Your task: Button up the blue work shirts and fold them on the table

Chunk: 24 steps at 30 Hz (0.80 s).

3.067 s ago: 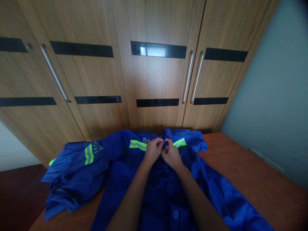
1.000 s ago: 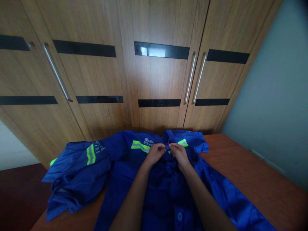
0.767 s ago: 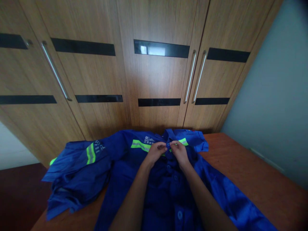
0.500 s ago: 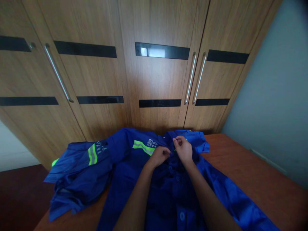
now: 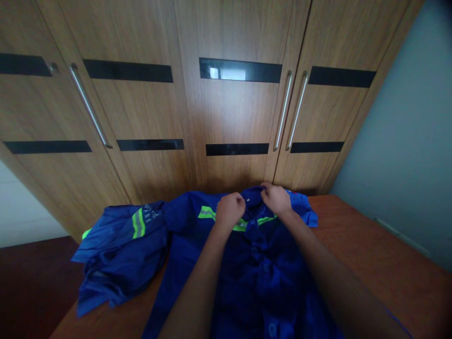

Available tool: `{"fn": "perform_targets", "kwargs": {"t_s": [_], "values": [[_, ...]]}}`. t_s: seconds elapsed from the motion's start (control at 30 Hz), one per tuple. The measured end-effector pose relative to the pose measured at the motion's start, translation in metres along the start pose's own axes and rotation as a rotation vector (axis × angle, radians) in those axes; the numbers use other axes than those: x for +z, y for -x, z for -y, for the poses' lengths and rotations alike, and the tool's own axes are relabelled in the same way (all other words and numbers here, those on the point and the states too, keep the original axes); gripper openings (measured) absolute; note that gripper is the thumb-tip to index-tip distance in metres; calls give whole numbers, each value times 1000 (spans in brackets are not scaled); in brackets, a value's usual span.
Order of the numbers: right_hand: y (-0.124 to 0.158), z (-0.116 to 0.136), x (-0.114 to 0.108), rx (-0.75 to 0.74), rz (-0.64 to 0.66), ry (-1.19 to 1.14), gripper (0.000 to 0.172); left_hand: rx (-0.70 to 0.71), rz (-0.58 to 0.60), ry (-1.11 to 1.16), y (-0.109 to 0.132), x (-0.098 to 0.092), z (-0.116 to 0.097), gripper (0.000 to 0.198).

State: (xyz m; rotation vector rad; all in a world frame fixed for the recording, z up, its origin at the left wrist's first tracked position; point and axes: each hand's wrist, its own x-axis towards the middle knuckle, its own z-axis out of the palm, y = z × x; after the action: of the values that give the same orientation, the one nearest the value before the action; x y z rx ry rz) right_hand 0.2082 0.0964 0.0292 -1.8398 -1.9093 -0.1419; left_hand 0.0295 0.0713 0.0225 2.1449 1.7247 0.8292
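Note:
A dark blue work jacket [image 5: 190, 249] with yellow-green reflective strips lies front up before me, its buttons running down the middle. My left hand [image 5: 230, 209] is closed at the left side of the collar, with the fingers curled round its edge. At the collar's right side, my right hand [image 5: 277, 197] pinches the cloth between thumb and fingers. Between the two hands shows the inside of the collar, with a small white label [image 5: 247, 200]. The cloth inside each grip is mostly hidden.
Another folded blue garment [image 5: 123, 254] with a reflective strip lies to the left, beside the jacket. Both are on a reddish-brown wooden table [image 5: 367, 254]. Behind it stands a wooden wardrobe [image 5: 240, 113] with long metal handles. A pale wall [image 5: 399, 155] is on the right.
Both hands have moved from the upper button area up to the collar and farther apart. The collar is spread and its label now shows.

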Motion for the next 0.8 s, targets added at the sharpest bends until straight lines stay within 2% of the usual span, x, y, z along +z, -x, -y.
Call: {"fn": "perform_targets", "kwargs": {"t_s": [0.1,0.17,0.23,0.47,0.67,0.8], "values": [[12,-3,-23,-102,-171,-103,35,-95,-60,-95,-19,0,-10,34],[21,-4,-34,-177,-279,-163,35,-149,-48,-150,-30,4,-15,50],[31,-5,-42,-248,-323,-176,34,-181,-5,-193,-38,8,-17,60],[61,-14,-46,-402,-346,-187,32,-197,208,-258,-57,16,-10,35],[81,-26,-46,-420,-387,-211,31,-174,241,-226,-55,18,-1,32],[87,-34,-46,-360,-364,-216,30,-155,224,-201,-50,17,7,30]]}}
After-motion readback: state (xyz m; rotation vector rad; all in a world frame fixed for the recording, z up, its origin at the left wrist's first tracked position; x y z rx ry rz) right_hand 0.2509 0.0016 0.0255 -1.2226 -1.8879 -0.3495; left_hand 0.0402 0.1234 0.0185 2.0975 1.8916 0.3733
